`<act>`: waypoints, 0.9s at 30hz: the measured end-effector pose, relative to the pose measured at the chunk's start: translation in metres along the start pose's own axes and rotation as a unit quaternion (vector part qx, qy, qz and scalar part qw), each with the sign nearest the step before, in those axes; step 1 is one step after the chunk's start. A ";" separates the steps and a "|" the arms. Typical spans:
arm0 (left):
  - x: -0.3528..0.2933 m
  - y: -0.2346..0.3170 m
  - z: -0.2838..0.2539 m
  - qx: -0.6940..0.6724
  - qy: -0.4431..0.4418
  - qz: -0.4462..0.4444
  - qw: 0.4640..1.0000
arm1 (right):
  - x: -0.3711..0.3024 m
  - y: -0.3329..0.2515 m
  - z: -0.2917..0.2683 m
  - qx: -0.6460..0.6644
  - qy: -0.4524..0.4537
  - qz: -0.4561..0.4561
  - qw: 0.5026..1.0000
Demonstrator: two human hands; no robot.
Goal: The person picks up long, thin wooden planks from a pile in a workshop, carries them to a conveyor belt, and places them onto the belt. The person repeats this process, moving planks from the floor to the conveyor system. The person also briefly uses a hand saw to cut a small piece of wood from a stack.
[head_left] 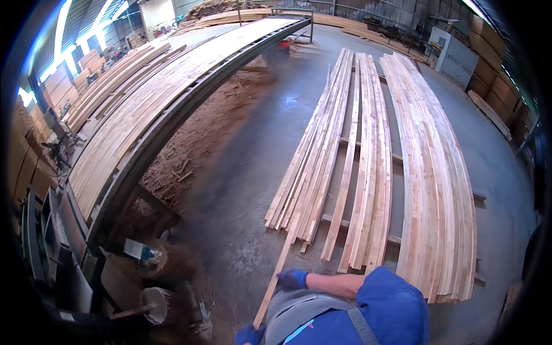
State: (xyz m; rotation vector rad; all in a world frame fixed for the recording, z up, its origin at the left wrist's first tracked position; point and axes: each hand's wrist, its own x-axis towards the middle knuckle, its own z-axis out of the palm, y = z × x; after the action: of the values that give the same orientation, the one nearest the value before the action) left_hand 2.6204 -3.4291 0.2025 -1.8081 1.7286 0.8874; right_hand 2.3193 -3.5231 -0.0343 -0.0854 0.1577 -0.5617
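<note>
A long, narrow wooden strip (272,292) slants from the near end of the left pile of strips (307,190) down toward the lower edge. Closed at its right side is my right hand (293,280) in a blue glove, its fingers partly hidden against the wood. My left hand (249,335), also blue-gloved, is closed around the strip's near end and partly cut off by the lower edge. The strip's far part lies along the pile, so its far end cannot be told apart.
A wider stack of strips (431,190) lies at right on wooden bearers (395,239). Along the left runs a long metal-framed table (172,118) covered with boards; sawdust (198,121) and offcuts lie beneath. A white bucket (155,305) stands near its close end. A grey cabinet (454,57) stands far right.
</note>
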 end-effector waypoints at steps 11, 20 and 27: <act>0.081 0.004 -0.080 -0.051 0.145 0.033 0.988 | 0.056 -0.257 0.083 -0.118 0.488 -0.232 0.833; 0.062 0.054 -0.176 0.082 0.056 -0.058 0.993 | -0.014 -0.469 0.051 -0.171 0.522 -0.233 0.802; 0.254 0.145 -0.236 0.005 0.162 0.046 0.986 | -0.085 -0.341 -0.032 -0.625 0.488 -0.126 0.596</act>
State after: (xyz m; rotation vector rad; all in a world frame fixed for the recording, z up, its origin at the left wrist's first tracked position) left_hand 2.5032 -3.7860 0.1882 -1.9660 2.0239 0.6425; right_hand 2.0643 -3.7658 -0.0132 -1.2192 1.6680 -0.6318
